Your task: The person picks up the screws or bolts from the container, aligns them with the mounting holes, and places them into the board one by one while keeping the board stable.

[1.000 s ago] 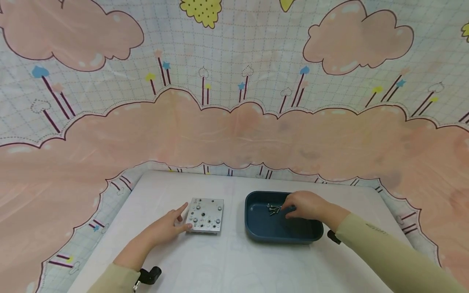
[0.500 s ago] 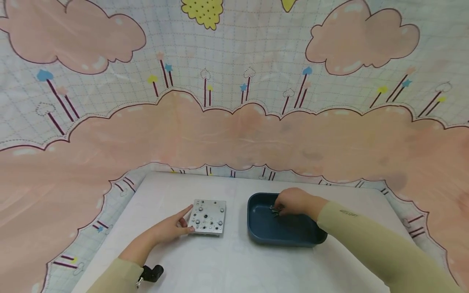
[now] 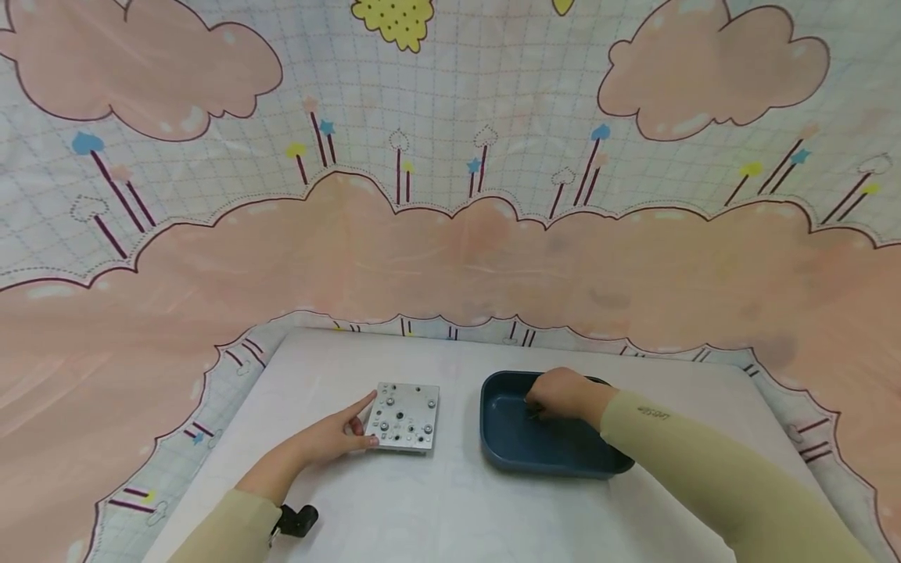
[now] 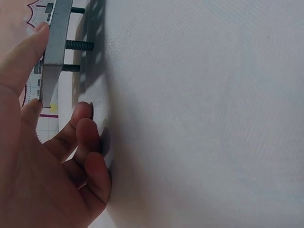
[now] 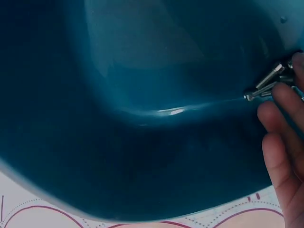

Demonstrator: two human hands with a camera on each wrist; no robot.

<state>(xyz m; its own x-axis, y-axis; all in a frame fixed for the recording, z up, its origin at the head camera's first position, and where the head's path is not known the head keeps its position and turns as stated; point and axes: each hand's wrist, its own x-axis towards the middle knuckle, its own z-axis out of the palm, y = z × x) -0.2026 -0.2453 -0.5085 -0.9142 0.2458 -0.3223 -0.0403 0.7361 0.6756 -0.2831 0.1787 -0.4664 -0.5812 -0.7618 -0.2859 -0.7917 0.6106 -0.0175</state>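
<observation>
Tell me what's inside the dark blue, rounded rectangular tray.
Inside the tray are small, silver metal screws, with the bare right hand at them. The hand covers part of the group, so the full count can't be seen.

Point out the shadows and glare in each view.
Head: evenly lit, with a faint shadow beside the tray. Left wrist: the metal plate casts a light-speckled shadow on the white tabletop. Right wrist: dim tray interior, a bright glint along its inner bend.

Forward and down from head over white table (image 3: 457, 512), close, edge-on to metal plate (image 4: 57, 40) from left wrist, close into blue tray (image 5: 156, 156) from right wrist, sharing plate and tray with head view
</observation>
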